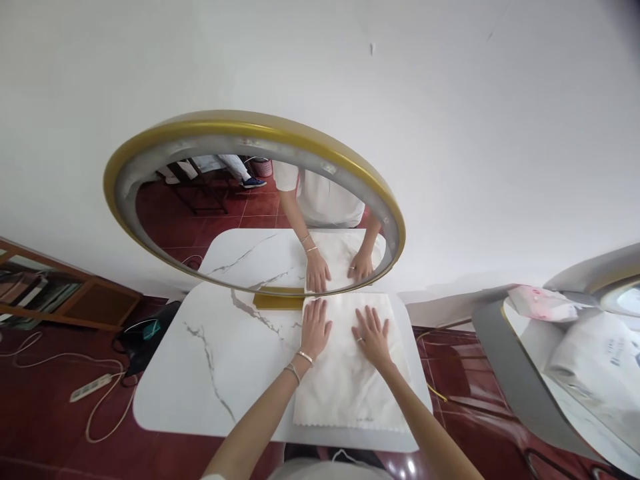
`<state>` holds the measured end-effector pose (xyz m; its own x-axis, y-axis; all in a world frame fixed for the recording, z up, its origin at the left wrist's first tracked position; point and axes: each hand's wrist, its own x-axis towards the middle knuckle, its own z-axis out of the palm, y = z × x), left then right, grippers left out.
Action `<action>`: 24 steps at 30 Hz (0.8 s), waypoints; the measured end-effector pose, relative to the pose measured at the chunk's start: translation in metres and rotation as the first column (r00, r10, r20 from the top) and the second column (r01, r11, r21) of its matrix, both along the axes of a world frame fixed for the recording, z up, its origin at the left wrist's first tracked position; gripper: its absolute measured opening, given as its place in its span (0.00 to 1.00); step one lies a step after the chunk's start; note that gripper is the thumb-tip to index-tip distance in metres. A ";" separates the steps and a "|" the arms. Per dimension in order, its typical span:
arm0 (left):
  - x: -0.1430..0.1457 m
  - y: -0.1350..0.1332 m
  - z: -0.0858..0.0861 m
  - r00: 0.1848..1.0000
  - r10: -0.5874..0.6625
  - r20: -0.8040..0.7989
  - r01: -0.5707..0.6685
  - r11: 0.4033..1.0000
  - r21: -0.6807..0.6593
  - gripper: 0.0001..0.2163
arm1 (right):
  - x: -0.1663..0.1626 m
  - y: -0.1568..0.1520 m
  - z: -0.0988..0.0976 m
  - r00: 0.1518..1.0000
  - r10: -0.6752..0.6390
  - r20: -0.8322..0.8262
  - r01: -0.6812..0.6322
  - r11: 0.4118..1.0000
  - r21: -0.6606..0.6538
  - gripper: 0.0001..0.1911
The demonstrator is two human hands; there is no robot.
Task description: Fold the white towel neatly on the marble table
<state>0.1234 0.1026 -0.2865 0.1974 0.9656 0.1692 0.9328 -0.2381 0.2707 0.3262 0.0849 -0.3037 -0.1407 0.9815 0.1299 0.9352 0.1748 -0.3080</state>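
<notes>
Palms down on a white cloth [350,380], a person leans over a marble-patterned table [220,373] at the centre of the frame. The left hand [315,328], two bangles at the wrist, lies open with fingers spread near the fabric's upper left corner. The right hand [373,335], a ring on one finger, lies just as open and flat beside it, near but not touching. Neither hand grips anything. The fabric covers the right half of the tabletop, its far edge running up to the lower rim of a round gold-framed mirror [250,128], its upper left corner just beside the gold base [277,301] and its scalloped near edge at the table's front. The risk, judged from here, is the smooth top: a push from flat palms could make the fabric slide or ruck up, and a forward shove could knock the mirror, which stands directly ahead of the fingertips and reflects both hands. At far left a wooden shelf [55,290] holds books. Below it a power strip [90,388] and its cable trail across the red floor, and a black bag [147,333] sits by the table's left edge. At lower right a grey-rimmed surface [500,360], perhaps another mirror, shows a pink packet [537,301] and a white sack [595,360].
</notes>
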 end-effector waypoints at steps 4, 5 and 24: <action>0.019 0.008 -0.008 0.998 -0.063 0.028 0.063 0.998 0.000 0.29 | 0.031 0.002 -0.005 0.996 0.001 0.089 -0.008 0.997 0.082 0.27; 0.025 0.011 -0.009 0.998 -0.055 0.039 0.055 0.998 0.003 0.29 | 0.037 0.002 -0.005 0.995 -0.004 0.098 -0.006 0.996 0.094 0.27; 0.067 0.084 -0.012 0.967 0.244 0.071 -0.242 0.970 -0.036 0.22 | 0.020 0.091 0.007 0.989 0.096 0.114 -0.093 0.995 -0.026 0.26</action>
<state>0.1901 0.1870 -0.2983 -0.0561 0.9874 0.1479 0.9389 0.0018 0.3442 0.3460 0.1759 -0.2968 -0.2458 0.9654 0.0871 0.9443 0.2588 -0.2034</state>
